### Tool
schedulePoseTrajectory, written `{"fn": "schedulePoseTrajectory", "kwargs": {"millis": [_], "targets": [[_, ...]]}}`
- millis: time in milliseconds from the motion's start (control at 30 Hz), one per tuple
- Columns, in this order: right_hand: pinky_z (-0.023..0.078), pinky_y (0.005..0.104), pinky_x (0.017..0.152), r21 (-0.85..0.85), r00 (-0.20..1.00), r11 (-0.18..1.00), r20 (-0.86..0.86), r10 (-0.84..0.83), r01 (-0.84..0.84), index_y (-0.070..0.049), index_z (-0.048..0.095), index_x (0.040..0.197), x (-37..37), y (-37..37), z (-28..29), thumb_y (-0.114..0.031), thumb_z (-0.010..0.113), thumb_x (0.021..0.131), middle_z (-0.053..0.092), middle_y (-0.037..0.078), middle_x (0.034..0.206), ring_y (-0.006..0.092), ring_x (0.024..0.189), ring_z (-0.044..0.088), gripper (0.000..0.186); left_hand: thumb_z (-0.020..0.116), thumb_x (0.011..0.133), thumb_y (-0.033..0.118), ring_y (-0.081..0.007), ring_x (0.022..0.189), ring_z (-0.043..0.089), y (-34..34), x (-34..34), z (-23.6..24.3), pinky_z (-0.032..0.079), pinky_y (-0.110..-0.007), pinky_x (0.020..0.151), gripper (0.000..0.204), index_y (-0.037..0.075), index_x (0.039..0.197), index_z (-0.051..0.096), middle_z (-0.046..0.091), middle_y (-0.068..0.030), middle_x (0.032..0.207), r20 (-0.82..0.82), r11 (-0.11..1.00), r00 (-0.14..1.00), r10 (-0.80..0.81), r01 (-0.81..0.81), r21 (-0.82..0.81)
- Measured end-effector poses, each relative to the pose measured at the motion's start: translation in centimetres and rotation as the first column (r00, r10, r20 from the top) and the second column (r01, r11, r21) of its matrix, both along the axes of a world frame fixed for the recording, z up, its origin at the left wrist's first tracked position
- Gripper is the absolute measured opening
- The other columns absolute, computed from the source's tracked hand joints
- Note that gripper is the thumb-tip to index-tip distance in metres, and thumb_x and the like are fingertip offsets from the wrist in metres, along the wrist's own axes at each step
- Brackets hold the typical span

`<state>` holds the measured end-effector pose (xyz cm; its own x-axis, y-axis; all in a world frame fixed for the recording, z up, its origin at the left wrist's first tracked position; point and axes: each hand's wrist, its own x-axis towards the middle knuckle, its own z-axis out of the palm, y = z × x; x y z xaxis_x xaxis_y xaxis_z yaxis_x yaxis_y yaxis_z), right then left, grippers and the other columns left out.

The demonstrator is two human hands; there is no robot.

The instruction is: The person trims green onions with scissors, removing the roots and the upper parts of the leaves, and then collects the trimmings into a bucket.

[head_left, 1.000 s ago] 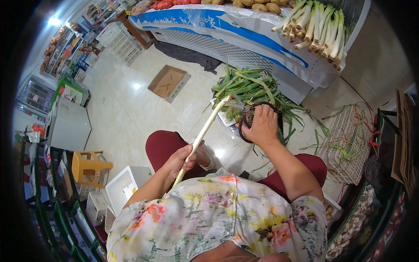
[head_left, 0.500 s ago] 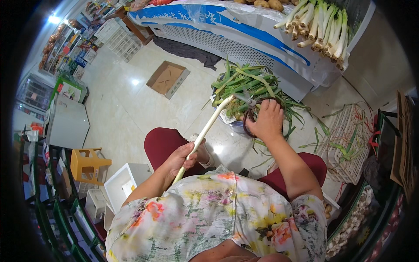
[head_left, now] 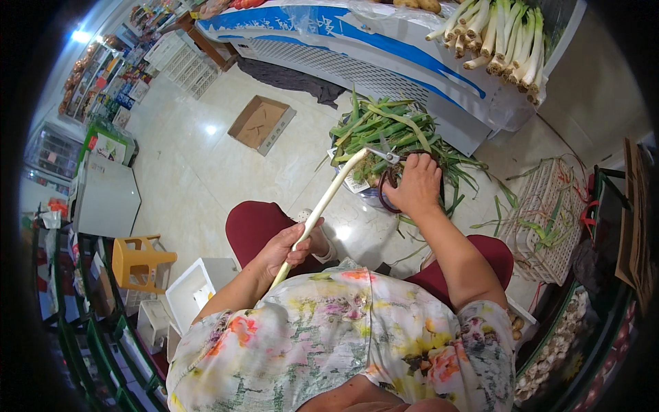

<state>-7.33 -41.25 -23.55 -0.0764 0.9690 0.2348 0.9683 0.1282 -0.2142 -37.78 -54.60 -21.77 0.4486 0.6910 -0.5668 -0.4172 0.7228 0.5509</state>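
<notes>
My left hand [head_left: 287, 248] is wrapped round the lower part of a long white scallion stalk [head_left: 327, 200], which slants up and away over my knee. The stalk's far end bends toward the right. In my right hand [head_left: 417, 187] is a pair of scissors [head_left: 392, 157] with dark loop handles, its metal blades spread at the tip of the stalk. Whether they touch the stalk I cannot tell. Just beyond and beneath the scissors lies a heap of green scallion leaves [head_left: 401, 122], spilling over a container that is mostly hidden.
Trimmed scallions [head_left: 504, 41] hang over the edge of a white and blue display case [head_left: 302, 58]. A shallow cardboard box [head_left: 280, 137] lies on the tiled floor. To the right stands a white basket [head_left: 546, 226], to the left a yellow stool [head_left: 141, 263] and a white foam box [head_left: 184, 292].
The scissor blades, blurred before, now show clearly spread at the stalk's tip. My right hand has shifted slightly; my left hand keeps its hold on the stalk.
</notes>
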Motion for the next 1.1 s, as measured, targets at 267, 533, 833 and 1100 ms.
{"fn": "schedulePoseTrajectory", "kwargs": {"millis": [267,533,833,1100], "targets": [[0.044,0.0457,0.092,-0.092,0.995,0.995,-0.099,0.018,-0.027,0.001,0.051,0.105,0.1,0.0,-0.1,-0.051,0.079,0.070,0.053,0.019,0.108,0.0365,0.103,0.054,0.069,0.047,0.105,0.035,-0.0035,0.049,0.038,-0.1,-0.4,-0.7,0.032,-0.017,0.042,0.044,0.013,0.143,0.045,0.044,0.0044,0.070,-0.346,0.982,0.938,-0.001,0.066,0.178],[0.051,0.0462,0.083,-0.039,0.975,0.991,-0.190,0.116,-0.125,0.001,0.055,0.099,0.4,0.2,-0.6,-0.052,0.078,0.073,0.059,0.021,0.099,0.0380,0.095,0.062,0.064,0.045,0.105,0.030,-0.0036,0.052,0.036,0.1,-0.5,-1.0,0.034,-0.018,0.044,0.045,0.008,0.144,0.044,0.040,0.0050,0.069,-0.550,0.892,0.834,0.042,0.217,0.396],[0.052,0.0482,0.074,-0.419,0.943,0.905,-0.326,-0.070,-0.078,0.003,0.059,0.097,1.3,1.2,0.2,-0.056,0.075,0.076,0.064,0.022,0.088,0.0414,0.082,0.066,0.065,0.044,0.106,0.029,-0.0036,0.047,0.036,1.2,-0.7,-1.5,0.033,-0.018,0.041,0.044,0.006,0.143,0.045,0.039,0.0054,0.067,-0.565,0.899,0.825,-0.017,0.260,0.353],[0.042,0.0458,0.092,-0.040,0.979,0.993,-0.178,0.100,-0.109,0.002,0.053,0.107,1.3,0.1,0.1,-0.059,0.077,0.070,0.053,0.020,0.108,0.0368,0.105,0.052,0.075,0.041,0.106,0.037,-0.0036,0.045,0.033,1.6,-0.9,-0.6,0.030,-0.017,0.037,0.047,0.008,0.144,0.045,0.039,0.0035,0.065,-0.161,0.998,0.985,-0.056,0.061,0.025]]}}
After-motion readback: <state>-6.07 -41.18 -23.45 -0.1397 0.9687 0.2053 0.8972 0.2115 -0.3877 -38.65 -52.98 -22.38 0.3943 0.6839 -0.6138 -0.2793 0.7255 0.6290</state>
